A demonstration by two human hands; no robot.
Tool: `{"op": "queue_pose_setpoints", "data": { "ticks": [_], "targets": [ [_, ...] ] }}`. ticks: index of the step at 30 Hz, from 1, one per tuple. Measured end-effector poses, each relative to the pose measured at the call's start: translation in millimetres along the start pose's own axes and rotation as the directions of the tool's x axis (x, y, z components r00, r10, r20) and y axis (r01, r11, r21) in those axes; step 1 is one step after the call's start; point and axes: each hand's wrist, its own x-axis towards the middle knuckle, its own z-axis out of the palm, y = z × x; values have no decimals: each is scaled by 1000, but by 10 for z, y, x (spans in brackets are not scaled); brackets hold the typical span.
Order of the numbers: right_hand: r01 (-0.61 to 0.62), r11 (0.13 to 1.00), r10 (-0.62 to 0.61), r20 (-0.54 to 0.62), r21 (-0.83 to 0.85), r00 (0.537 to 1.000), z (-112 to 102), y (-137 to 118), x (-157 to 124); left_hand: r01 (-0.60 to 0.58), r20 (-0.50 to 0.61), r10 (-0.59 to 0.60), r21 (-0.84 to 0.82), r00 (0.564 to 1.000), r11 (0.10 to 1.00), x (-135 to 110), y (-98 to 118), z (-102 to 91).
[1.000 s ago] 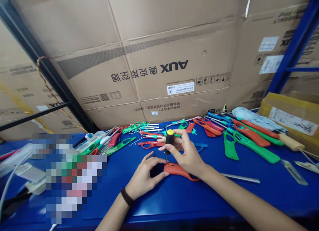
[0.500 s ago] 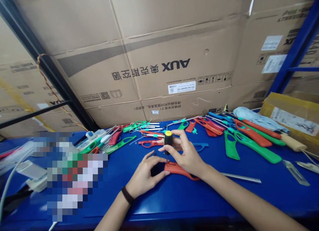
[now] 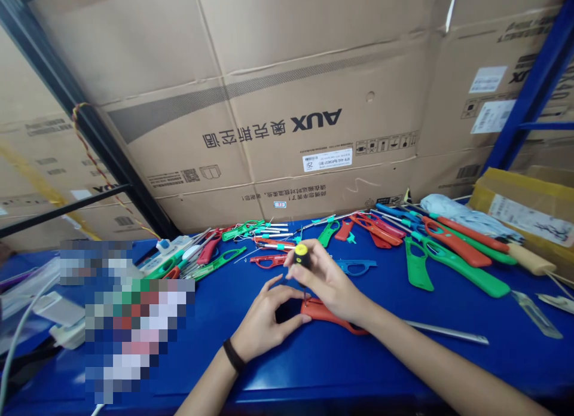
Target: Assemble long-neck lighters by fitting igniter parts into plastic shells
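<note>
On the blue table, an orange lighter casing (image 3: pixel 323 312) lies flat, its hollow grip end to the right and partly hidden by my right wrist. My left hand (image 3: pixel 260 320) pinches the casing's left end between thumb and fingertips. A screwdriver (image 3: pixel 302 256) with a black and yellow handle stands nearly upright over that end, its tip on or in the casing. Fingers of my right hand (image 3: pixel 329 286) are wrapped round its handle. Just beyond lie a red lighter casing (image 3: pixel 269 261) and a blue lighter casing (image 3: pixel 357 266).
Green and orange lighters (image 3: pixel 466 266) lie to the right, near a yellow-taped box (image 3: pixel 529 207). Behind my right forearm is a metal strip (image 3: pixel 452 332). A power strip (image 3: pixel 165 257) and loose parts sit left. Large cardboard boxes (image 3: pixel 269 93) wall off the back.
The casing and both hands have shifted slightly right and nearer. My right fingers have turned round the screwdriver handle, which now leans a little. The metal strip sits farther right.
</note>
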Motion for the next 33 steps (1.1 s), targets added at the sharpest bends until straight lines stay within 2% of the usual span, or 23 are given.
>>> {"op": "queue_pose_setpoints", "data": {
  "ticks": [3, 7, 11, 16, 21, 26, 30, 33],
  "targets": [
    [-12, 999, 13, -29, 37, 999, 26, -16, 18, 15, 1, -15, -6, 1000, 1000, -3, 1, -1],
    [-64, 998, 65, 22, -11, 998, 67, -10, 88, 4, -1, -4, 3, 1000, 1000, -8, 0, -2],
    [-16, 1000, 15, -85, -8, 996, 140, -8, 157, -13, 5, 13, 7, 1000, 1000, -8, -4, -3],
    [-39, 999, 39, 4, -9, 999, 190, 18, 194, -10, 22, 10, 28, 1000, 1000, -4, -13, -6],
    [13, 1000, -11, -93, 28, 996, 169, 46, 204, -7, 37, 6, 16, 999, 1000, -4, -5, -15],
    [-24, 1000, 24, -6, -18, 1000, 164, 21, 176, -9, 23, 9, 23, 1000, 1000, -3, -7, -10],
    [29, 999, -27, -57, 41, 998, 171, 31, 163, -28, 11, 27, 42, 1000, 999, 0, -25, -1],
    [5, 999, -2, -52, 47, 999, 164, 10, 164, -31, 22, 30, 23, 999, 999, -2, -16, -5]
  ]
}}
